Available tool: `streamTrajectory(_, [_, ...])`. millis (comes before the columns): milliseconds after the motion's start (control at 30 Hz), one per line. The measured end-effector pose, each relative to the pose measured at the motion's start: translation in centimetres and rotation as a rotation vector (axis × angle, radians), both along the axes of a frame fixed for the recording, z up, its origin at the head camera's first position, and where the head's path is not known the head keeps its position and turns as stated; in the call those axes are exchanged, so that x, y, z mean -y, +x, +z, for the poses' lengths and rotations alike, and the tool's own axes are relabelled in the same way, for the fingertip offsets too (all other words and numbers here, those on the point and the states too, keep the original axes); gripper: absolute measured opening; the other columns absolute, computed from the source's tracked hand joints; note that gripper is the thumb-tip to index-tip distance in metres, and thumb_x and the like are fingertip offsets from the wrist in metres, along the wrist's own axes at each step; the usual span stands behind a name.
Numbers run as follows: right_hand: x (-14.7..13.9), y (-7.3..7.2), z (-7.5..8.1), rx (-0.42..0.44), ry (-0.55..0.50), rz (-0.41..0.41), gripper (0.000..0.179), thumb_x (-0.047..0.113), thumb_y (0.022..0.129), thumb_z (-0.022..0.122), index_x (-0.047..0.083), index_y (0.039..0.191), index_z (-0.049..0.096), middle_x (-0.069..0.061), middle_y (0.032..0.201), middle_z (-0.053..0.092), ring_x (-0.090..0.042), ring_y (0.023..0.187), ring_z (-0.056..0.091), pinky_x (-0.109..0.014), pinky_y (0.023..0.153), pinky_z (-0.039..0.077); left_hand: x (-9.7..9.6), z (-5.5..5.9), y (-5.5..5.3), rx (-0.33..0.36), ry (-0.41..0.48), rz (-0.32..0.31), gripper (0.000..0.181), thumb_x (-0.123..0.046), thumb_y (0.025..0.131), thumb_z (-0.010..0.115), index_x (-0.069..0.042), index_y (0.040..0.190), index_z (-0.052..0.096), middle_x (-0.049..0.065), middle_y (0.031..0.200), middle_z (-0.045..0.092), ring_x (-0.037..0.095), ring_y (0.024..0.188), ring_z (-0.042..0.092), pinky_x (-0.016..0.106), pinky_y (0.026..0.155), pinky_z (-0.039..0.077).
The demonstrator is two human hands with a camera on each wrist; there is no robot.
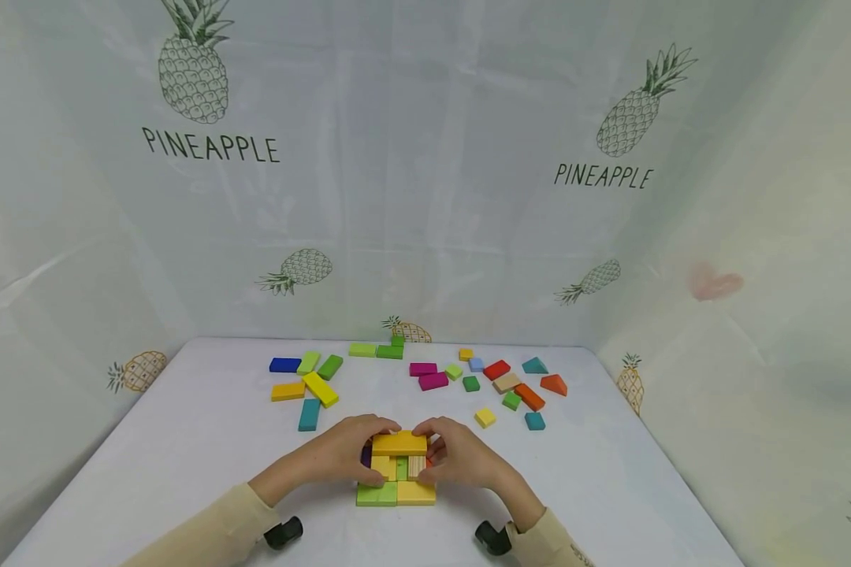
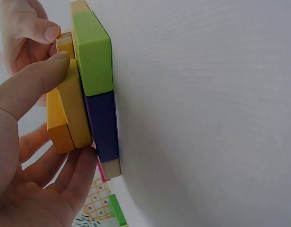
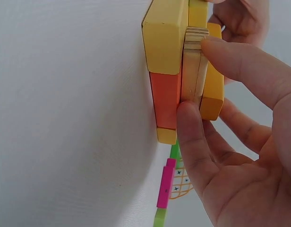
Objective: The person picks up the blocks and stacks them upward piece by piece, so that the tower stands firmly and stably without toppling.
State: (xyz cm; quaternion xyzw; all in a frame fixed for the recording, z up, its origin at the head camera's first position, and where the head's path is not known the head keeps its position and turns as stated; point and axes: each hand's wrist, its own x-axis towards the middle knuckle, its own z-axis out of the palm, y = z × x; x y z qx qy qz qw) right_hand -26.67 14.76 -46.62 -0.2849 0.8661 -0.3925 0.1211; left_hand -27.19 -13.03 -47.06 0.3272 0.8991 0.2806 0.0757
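Observation:
In the head view, a low stack of wooden blocks stands between both hands. Its bottom layer shows a light green block (image 1: 377, 495) and a pale yellow block (image 1: 416, 494) in front; a purple block (image 2: 102, 125) and a red-orange block (image 3: 165, 99) lie along the sides. An orange-yellow block (image 1: 399, 445) lies across the top. My left hand (image 1: 340, 451) pinches a yellow block (image 2: 75, 101) of the second layer between thumb and fingers. My right hand (image 1: 466, 457) pinches a plain wood block (image 3: 192, 75) at its two ends, in that same layer.
Loose blocks lie farther back on the white table (image 1: 206, 441). At the left are a blue block (image 1: 285, 365), a teal block (image 1: 309, 414) and others. Magenta blocks (image 1: 433, 381), a red-orange triangle (image 1: 554, 384) and several more lie at the right. A pineapple-print cloth (image 1: 425, 197) hangs behind.

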Motion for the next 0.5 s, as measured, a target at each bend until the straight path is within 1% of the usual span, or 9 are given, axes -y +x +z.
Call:
streamTrajectory(267, [0.01,0.09,0.14,-0.004,0.006,0.005,0.054,0.016,0.086,0.09,0.013,0.133,0.064,0.003,0.12,0.063,-0.018,0.097,0.065,-0.022,0.088,0.059,0.01,-0.03,0.01,0.01,-0.001,0.0,0.073,-0.044,0.083,0.091,-0.025,0.147,0.06,-0.008,0.138,0.065,0.015,0.124,0.059,0.054,0.113,0.049])
streamTrajectory(500, [-0.04,0.16,0.11,0.006,0.005,-0.003,0.054,0.017,0.086,0.09,0.014,0.132,0.064,0.004,0.12,0.063,-0.016,0.098,0.065,-0.022,0.088,0.059,0.01,-0.13,0.01,0.012,0.0,0.001,0.071,-0.044,0.083,0.091,-0.027,0.145,0.06,-0.01,0.135,0.065,0.014,0.122,0.059,0.053,0.112,0.05])
